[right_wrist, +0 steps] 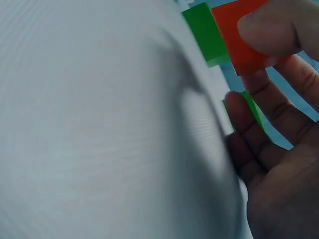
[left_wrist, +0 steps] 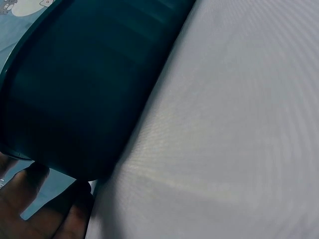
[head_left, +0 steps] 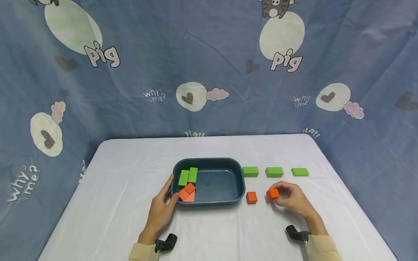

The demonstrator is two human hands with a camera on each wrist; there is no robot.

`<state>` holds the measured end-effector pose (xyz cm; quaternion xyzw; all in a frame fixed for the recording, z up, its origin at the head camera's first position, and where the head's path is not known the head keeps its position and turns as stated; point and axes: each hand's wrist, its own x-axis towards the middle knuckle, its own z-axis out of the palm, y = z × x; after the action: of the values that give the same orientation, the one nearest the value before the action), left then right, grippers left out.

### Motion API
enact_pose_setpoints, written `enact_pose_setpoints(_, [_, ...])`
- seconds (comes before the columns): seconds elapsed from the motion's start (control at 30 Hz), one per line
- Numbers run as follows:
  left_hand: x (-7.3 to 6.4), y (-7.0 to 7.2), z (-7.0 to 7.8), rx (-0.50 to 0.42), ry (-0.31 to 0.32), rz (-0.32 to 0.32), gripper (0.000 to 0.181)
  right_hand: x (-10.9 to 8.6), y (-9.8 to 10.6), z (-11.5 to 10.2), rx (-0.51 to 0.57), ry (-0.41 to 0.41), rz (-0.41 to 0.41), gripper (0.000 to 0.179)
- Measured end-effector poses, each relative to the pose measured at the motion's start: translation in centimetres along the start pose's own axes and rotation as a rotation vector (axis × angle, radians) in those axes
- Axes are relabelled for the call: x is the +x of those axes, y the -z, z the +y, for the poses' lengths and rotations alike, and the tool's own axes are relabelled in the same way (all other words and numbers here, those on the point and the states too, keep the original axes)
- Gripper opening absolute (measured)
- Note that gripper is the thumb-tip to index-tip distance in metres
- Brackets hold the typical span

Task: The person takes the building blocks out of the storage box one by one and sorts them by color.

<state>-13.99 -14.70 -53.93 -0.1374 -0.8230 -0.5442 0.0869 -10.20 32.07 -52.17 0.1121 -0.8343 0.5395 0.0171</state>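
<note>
Over on the table (head_left: 107, 217) stands the tray (head_left: 220, 185), two oblong blocks (head_left: 183, 177) inside at its left and three smaller blocks (head_left: 189, 197) just nearer; the left hand (head_left: 162, 209) holds its left end. To the right, three more oblong blocks (head_left: 274, 172) form a far row, with a lone cube (head_left: 251, 197) nearer and a second cube (head_left: 273, 194), further right, in the right hand (head_left: 291, 197). Behind the table hangs a cloth (head_left: 222, 121).

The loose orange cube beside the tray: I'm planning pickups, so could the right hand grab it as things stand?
Probably not right away: the loose cube lies near and uncovered, but the right hand pinches a second cube, which would likely have to be put down first.
</note>
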Motion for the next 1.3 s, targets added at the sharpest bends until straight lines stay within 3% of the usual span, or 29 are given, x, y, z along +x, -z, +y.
enact_pose_setpoints(0.43, [0.0, 0.4, -0.1, 0.006, 0.014, 0.003, 0.065, 0.4, -1.7, -0.5, -0.189, -0.154, -0.016, 0.04])
enact_pose_setpoints(0.73, [0.1, 0.8, -0.1, -0.006, 0.023, 0.008, 0.065, 0.9, -1.6, -0.5, -0.108, -0.063, -0.036, 0.075])
enact_pose_setpoints(0.97, [0.3, 1.0, 0.0, -0.001, 0.031, 0.003, 0.066, 1.8, -0.5, -1.4, -0.024, 0.0, -0.019, 0.077])
enact_pose_setpoints(1.17, [0.5, 1.0, 0.0, -0.011, 0.011, 0.016, 0.064, 4.1, 0.1, -3.9, 0.035, 0.108, -0.03, 0.074])
enact_pose_setpoints(1.3, [0.3, 0.5, 0.0, -0.017, 0.034, 0.003, 0.064, 5.5, -0.1, -5.4, 0.085, 0.149, -0.056, 0.075])
